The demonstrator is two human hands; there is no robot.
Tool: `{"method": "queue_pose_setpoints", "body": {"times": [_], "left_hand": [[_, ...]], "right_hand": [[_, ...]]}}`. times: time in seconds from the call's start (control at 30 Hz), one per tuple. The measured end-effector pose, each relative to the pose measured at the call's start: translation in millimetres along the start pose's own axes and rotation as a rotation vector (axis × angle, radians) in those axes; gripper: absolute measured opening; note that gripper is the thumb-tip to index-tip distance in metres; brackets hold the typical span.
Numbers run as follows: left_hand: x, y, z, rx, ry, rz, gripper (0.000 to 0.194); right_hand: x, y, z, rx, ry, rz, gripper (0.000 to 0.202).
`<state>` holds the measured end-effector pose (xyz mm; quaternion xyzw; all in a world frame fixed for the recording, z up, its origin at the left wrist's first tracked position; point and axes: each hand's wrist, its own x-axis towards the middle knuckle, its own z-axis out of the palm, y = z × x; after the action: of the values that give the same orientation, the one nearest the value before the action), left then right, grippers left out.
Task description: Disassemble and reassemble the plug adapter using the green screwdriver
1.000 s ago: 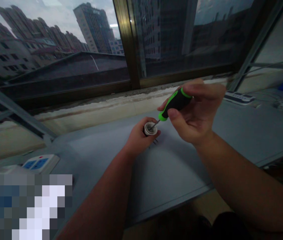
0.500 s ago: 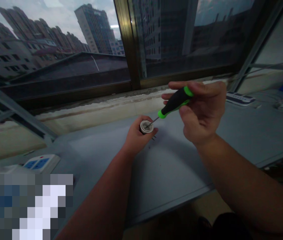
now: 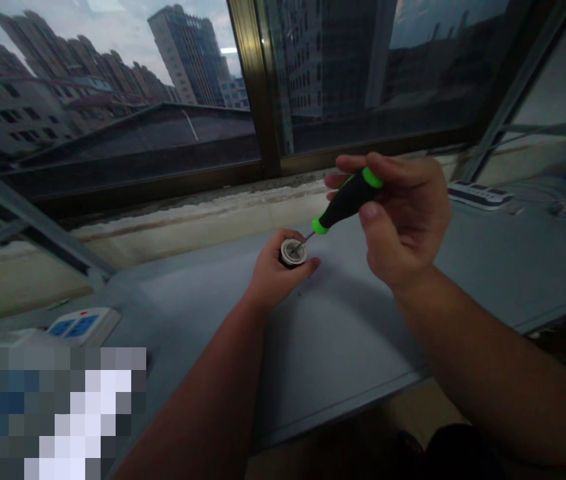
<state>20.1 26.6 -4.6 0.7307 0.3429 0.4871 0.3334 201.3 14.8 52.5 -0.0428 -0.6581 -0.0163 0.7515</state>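
Note:
Near the middle of the table (image 3: 353,327), my left hand (image 3: 275,273) grips a small round part with a white rim (image 3: 293,252) that looks like a lamp holder. Its open end faces up, and its dark side is mostly behind my fingers and thumb. A black and green screwdriver (image 3: 345,203) slants down into that opening, its thin shaft inside the rim; the tip's exact contact is too small to tell. My right hand (image 3: 405,217) is closed around the top of the handle, thumb on the near side and fingers on the far side. A tiny dark piece (image 3: 299,293) lies beside my left hand.
A white power strip with blue sockets (image 3: 83,327) lies at the left. Another power strip (image 3: 480,195) is at the back right, with cables (image 3: 563,210) beyond it. A window (image 3: 270,133) and its ledge border the far edge; metal frame bars (image 3: 37,227) stand at the left.
My right hand and the screwdriver handle have shifted slightly up and left, with the fingers changed around the handle. My left thumb has moved a little right along the round part.

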Motion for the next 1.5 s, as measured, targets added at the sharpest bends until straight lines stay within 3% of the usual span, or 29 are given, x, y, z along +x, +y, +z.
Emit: {"method": "queue_pose_setpoints", "body": {"times": [0.1,0.2,0.4,0.63,0.83,0.93,1.03,1.27,1.5], "left_hand": [[-1,2,1.6,-0.025,-0.034,-0.004,0.038],[-2,2,3.3,-0.041,-0.042,-0.004,0.035],[-2,1,3.0,-0.022,-0.016,-0.010,0.033],[-2,3,3.1,-0.024,-0.018,-0.018,0.035],[-3,1,2.7,0.004,0.001,-0.003,0.033],[-3,-1,3.0,-0.005,-0.017,0.015,0.033],[-3,-2,3.4,-0.028,-0.029,0.013,0.034],[-2,-1,2.9,-0.011,0.013,0.030,0.032],[-2,1,4.0,-0.044,-0.009,0.017,0.033]], "right_hand": [[2,-6,3,-0.056,0.071,-0.046,0.044],[2,-9,2,-0.101,0.141,-0.018,0.033],[0,-2,-1,-0.001,0.068,0.059,0.031],[2,-4,2,-0.184,0.252,-0.001,0.025],[1,8,-1,0.049,0.139,0.018,0.029],[1,11,0,-0.013,0.214,-0.072,0.030],[2,10,0,-0.045,0.285,-0.052,0.031],[0,7,-1,0.093,0.127,0.055,0.030],[1,6,2,0.008,0.267,-0.009,0.030]]}}
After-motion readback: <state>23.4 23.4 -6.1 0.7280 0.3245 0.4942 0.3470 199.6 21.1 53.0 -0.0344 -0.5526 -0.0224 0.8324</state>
